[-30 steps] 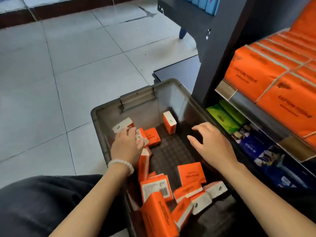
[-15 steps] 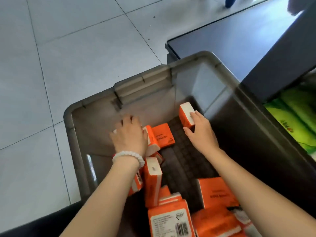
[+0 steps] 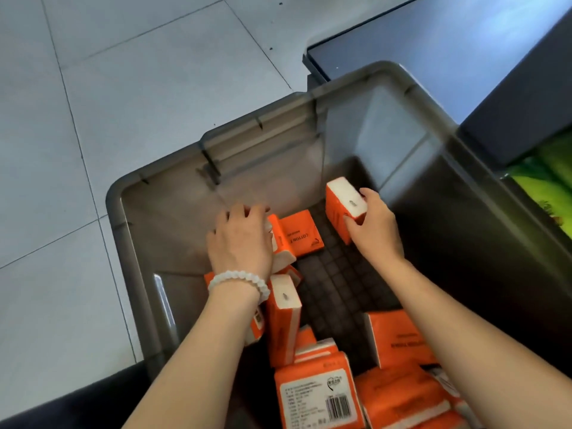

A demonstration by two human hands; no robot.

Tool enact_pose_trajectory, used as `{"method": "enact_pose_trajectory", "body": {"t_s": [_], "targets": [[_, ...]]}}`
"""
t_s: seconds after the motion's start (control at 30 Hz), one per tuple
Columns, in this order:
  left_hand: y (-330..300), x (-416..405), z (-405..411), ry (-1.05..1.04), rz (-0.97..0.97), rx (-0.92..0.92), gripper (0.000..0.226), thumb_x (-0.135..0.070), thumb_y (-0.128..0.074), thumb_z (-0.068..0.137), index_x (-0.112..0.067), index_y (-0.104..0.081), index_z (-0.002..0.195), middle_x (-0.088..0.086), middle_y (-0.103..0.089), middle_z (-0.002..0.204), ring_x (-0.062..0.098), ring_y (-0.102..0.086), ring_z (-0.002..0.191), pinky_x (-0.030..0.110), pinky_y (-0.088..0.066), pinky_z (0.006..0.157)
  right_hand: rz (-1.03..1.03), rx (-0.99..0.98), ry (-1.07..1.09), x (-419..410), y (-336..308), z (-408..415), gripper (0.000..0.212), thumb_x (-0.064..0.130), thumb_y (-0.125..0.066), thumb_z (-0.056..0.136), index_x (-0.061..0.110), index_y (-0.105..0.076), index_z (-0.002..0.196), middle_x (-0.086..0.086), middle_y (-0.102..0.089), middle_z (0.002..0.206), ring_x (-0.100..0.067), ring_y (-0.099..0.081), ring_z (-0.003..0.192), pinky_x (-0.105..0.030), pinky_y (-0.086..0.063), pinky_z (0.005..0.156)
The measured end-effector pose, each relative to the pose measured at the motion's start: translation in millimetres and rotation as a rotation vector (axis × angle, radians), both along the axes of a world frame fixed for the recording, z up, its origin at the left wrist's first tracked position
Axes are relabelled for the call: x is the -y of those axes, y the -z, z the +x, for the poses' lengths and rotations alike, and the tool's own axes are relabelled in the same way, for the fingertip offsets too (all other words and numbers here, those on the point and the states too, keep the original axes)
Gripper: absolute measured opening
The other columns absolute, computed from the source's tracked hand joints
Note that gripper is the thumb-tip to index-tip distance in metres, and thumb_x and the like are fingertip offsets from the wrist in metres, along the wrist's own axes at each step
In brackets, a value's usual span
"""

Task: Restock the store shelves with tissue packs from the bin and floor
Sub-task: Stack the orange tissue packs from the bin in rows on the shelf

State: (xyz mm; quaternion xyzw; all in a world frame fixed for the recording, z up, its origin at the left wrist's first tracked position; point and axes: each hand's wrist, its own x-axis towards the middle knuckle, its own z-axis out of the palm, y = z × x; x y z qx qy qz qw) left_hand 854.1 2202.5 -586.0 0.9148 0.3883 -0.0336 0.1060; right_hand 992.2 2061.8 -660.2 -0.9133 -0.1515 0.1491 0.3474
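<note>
Lifted since a moment ago, an orange tissue pack (image 3: 343, 209) now sits clear of the bin floor in the person's right hand (image 3: 376, 226), thumb on its near face and fingers wrapped over the white end. Nearest the camera, a barcoded pack (image 3: 317, 397) lies label-up among a jumble of other orange packs (image 3: 399, 394) heaped at the near end of the grey bin (image 3: 136, 274), directly beneath both forearms. Just beyond, an upright pack (image 3: 283, 317) stands on end beside the left wrist, which wears a white bead bracelet (image 3: 238, 281). The left hand (image 3: 240, 239) is pressed palm-down, fingers curled over a pack (image 3: 280, 246) near the bin's left wall; how firmly it grips cannot be told. A flat pack (image 3: 298, 232) lies touching that one, between the two hands, on the dark gridded bin floor (image 3: 337, 283). Past the bin's far rim stretch pale floor tiles (image 3: 130, 88). At right, a dark shelf unit (image 3: 510, 88) stands against the bin, with green packs (image 3: 554, 184) on its lower level.
</note>
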Motion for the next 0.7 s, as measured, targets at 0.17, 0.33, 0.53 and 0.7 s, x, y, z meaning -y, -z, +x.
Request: {"method": "enact_pose_trajectory", "body": {"t_s": [0.17, 0.33, 0.53, 0.7], "targets": [[-25.5, 17.6, -11.5, 0.068, 0.054, 0.061, 0.029, -0.025, -0.053, 0.091, -0.026, -0.056, 0.120, 0.006, -0.055, 0.113, 0.029, -0.049, 0.105, 0.039, -0.039, 0.079, 0.048, -0.029, 0.040, 29.3, -37.1, -19.7, 0.057, 0.018, -0.071, 0.078, 0.013, -0.049, 0.130, -0.012, -0.059, 0.124, -0.027, -0.056, 0.113, -0.030, -0.042, 0.090], [-78.3, 50.2, -23.5, 0.127, 0.000, 0.085, 0.036, -0.038, -0.057, 0.089, -0.033, -0.050, 0.123, -0.002, -0.050, 0.114, 0.022, -0.049, 0.109, 0.037, -0.041, 0.082, 0.222, -0.024, 0.120, 67.4, -96.8, -47.8, 0.054, 0.014, -0.078, 0.072, 0.010, -0.056, 0.121, -0.007, -0.063, 0.117, -0.021, -0.059, 0.108, -0.021, -0.040, 0.086], [-156.4, 101.9, -42.9, 0.286, -0.056, 0.306, 0.043, -0.033, -0.057, 0.088, -0.027, -0.047, 0.129, 0.002, -0.053, 0.125, 0.027, -0.052, 0.112, 0.042, -0.045, 0.087, 0.361, 0.109, 0.202, 133.3, -197.7, -89.1, 0.048, 0.014, -0.080, 0.070, 0.015, -0.054, 0.110, -0.001, -0.063, 0.106, -0.016, -0.059, 0.100, -0.031, -0.047, 0.088], [-233.4, 151.8, -52.9, 0.409, -0.117, 0.573, 0.035, -0.027, -0.060, 0.087, -0.023, -0.052, 0.122, 0.003, -0.056, 0.123, 0.026, -0.052, 0.113, 0.038, -0.043, 0.089, 0.463, 0.246, 0.247, 201.9, -284.2, -117.7, 0.038, 0.014, -0.080, 0.072, 0.020, -0.055, 0.100, 0.006, -0.059, 0.096, -0.007, -0.058, 0.090, -0.009, -0.042, 0.073]]}}
